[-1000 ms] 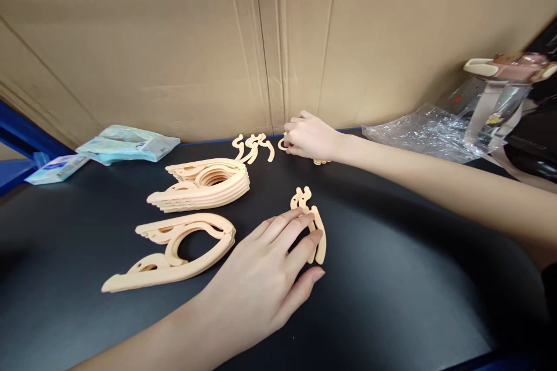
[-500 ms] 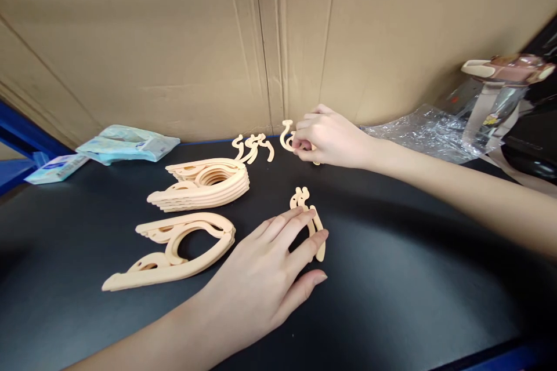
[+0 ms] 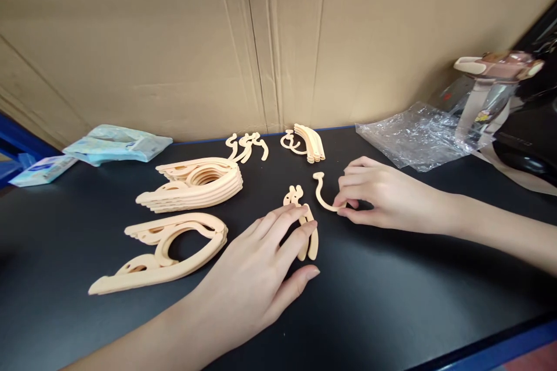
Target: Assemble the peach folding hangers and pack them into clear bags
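Note:
My left hand (image 3: 256, 275) lies flat on the black table top (image 3: 391, 301), fingers spread, its fingertips pressing a small stack of peach plastic pieces (image 3: 304, 232). My right hand (image 3: 383, 197) pinches a single peach hook piece (image 3: 322, 194) just right of that stack, the hook's curl pointing up and left. A small pile of the same hook pieces (image 3: 307, 142) rests by the cardboard wall. More loose hooks (image 3: 248, 148) lie beside it.
A tall stack of peach hanger bodies (image 3: 195, 182) and a lower stack (image 3: 169, 249) lie left of my hands. Blue tissue packs (image 3: 117, 144) sit far left. Crumpled clear plastic (image 3: 418, 133) and a drinking bottle (image 3: 491, 93) are at the right. A cardboard wall (image 3: 278, 40) backs the table.
My right hand has come away from the pile at the wall and moved toward me, carrying one hook piece down beside the stack under my left hand. The left hand stayed put.

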`<action>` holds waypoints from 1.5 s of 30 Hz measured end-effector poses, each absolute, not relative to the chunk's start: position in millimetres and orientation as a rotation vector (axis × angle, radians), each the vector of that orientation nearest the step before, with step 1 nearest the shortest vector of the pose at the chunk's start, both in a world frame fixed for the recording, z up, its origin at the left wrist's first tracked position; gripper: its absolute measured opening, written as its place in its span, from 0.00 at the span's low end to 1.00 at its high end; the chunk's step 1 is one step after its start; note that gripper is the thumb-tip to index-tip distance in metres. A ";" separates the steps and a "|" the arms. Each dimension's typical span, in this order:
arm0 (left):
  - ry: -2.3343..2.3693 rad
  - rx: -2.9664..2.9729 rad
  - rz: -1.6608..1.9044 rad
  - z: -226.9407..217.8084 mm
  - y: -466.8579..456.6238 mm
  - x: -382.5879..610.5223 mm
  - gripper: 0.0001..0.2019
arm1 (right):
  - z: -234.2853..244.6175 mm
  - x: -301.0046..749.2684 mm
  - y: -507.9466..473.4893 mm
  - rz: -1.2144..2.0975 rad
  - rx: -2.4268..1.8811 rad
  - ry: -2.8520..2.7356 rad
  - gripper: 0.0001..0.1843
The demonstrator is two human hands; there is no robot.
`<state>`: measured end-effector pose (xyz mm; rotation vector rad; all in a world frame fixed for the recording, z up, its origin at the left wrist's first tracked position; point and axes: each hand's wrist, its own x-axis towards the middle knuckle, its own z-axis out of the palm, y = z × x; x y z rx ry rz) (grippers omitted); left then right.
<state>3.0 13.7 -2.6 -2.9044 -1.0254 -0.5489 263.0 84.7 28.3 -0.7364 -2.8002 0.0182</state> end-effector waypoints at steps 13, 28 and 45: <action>-1.057 -2.896 -0.581 0.3 12.2 2.5 0.18 | 54.4 207.8 163.1 -0.625 -0.968 -2.836 0.14; -1.088 -2.943 -0.573 -1.3 13.0 1.5 0.20 | 34.2 161.7 205.5 -0.555 -1.158 -2.817 0.14; -1.091 -2.938 -0.515 7.7 13.1 4.2 0.18 | 34.9 167.5 202.3 -0.226 -1.098 -2.777 0.11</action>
